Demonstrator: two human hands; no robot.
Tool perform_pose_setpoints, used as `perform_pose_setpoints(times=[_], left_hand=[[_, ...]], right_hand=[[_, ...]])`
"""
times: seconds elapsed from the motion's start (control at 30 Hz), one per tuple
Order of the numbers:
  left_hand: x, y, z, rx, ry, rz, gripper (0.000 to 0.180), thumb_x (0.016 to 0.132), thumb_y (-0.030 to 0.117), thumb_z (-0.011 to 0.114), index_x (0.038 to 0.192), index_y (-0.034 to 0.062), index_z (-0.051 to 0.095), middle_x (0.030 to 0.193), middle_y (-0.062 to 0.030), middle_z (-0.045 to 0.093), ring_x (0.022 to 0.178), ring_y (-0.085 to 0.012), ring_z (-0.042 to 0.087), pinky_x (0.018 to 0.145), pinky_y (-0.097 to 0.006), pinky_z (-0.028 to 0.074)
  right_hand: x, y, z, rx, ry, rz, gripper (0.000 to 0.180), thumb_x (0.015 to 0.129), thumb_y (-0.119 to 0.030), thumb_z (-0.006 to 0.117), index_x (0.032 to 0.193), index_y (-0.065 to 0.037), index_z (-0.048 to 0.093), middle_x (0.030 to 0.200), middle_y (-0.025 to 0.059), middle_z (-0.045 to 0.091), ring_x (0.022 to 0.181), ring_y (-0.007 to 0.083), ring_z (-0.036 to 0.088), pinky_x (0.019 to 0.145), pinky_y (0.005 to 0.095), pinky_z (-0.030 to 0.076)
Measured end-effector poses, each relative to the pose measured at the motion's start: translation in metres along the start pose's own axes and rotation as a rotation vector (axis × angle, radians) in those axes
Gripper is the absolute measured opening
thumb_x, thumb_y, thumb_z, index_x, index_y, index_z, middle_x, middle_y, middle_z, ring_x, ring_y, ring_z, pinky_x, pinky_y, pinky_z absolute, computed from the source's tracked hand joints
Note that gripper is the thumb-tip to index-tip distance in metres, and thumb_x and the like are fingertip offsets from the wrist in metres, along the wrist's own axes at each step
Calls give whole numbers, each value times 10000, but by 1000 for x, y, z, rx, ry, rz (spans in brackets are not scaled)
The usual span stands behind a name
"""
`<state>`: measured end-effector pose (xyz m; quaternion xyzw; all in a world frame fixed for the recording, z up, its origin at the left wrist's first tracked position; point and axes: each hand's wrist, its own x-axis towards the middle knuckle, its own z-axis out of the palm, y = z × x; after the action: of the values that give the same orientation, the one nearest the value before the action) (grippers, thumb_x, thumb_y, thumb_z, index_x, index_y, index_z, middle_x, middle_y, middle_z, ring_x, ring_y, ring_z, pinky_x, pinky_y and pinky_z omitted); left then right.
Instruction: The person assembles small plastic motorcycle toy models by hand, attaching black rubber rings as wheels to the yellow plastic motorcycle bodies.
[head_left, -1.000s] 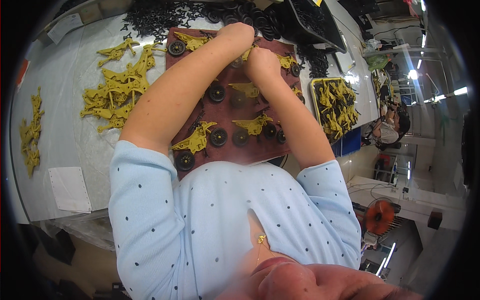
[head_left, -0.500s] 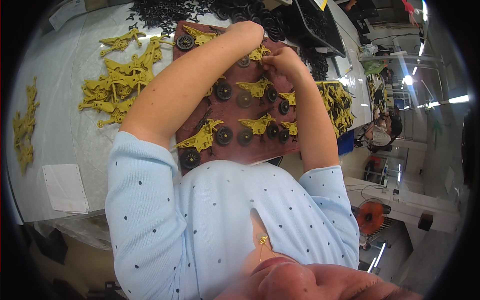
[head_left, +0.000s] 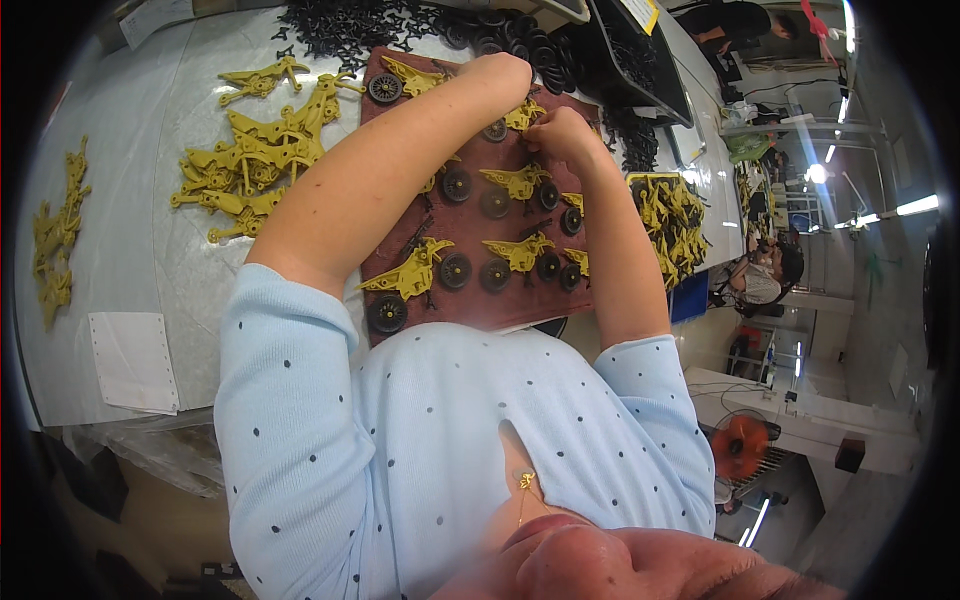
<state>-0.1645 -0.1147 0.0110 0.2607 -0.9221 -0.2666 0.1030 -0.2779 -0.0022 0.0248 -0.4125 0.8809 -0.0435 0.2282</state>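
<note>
Two hands at the far end of a brown mat (head_left: 470,300).
Right hand (head_left: 562,132) fingers pinch a small yellow plastic part (head_left: 524,115); left hand (head_left: 505,72) curls, grip unclear. Part seems light, stiff; best held by its edges.

Pale grey worktop (head_left: 140,150) as landmark. A loose heap of yellow moulded parts (head_left: 255,160) lies on its middle; a smaller yellow cluster (head_left: 55,240) sits toward its left edge. A white perforated sheet (head_left: 130,360) rests near its front edge. Black moulded pieces (head_left: 350,25) are piled along its far edge. Beyond its right end stands a bin of yellow parts (head_left: 670,215), and farther off an orange fan (head_left: 740,447).
</note>
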Motion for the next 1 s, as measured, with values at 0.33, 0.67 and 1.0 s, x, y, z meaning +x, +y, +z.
perform_pose_setpoints(times=[0.33, 0.67, 1.0], left_hand=[[-1, 9, -8, 5, -22, 30, 216, 721, -5, 627, 928, -11, 688, 955, -225, 667, 928, -341, 656, 781, -415, 539], [4, -9, -15, -96, 19, 117, 520, 832, 484, 632, 921, -29, 645, 869, -169, 676, 795, -296, 666, 684, -381, 531], [-84, 1, -92, -765, -58, -60, 776, 870, 716, 360, 1170, 6, 456, 807, -53, 535, 663, -126, 501, 589, -263, 428]], right_hand=[[7, -27, 3, -331, 48, -29, 210, 728, -161, 637, 809, 19, 707, 790, 202, 677, 749, 315, 673, 701, 384, 528], [-25, -22, -28, -79, 125, 15, 231, 828, -213, 634, 836, 7, 704, 705, 109, 672, 631, 198, 629, 603, 310, 499], [-68, -87, 12, 459, 524, -671, 217, 823, -167, 682, 1004, -50, 697, 916, 74, 598, 799, 189, 596, 706, 317, 490]])
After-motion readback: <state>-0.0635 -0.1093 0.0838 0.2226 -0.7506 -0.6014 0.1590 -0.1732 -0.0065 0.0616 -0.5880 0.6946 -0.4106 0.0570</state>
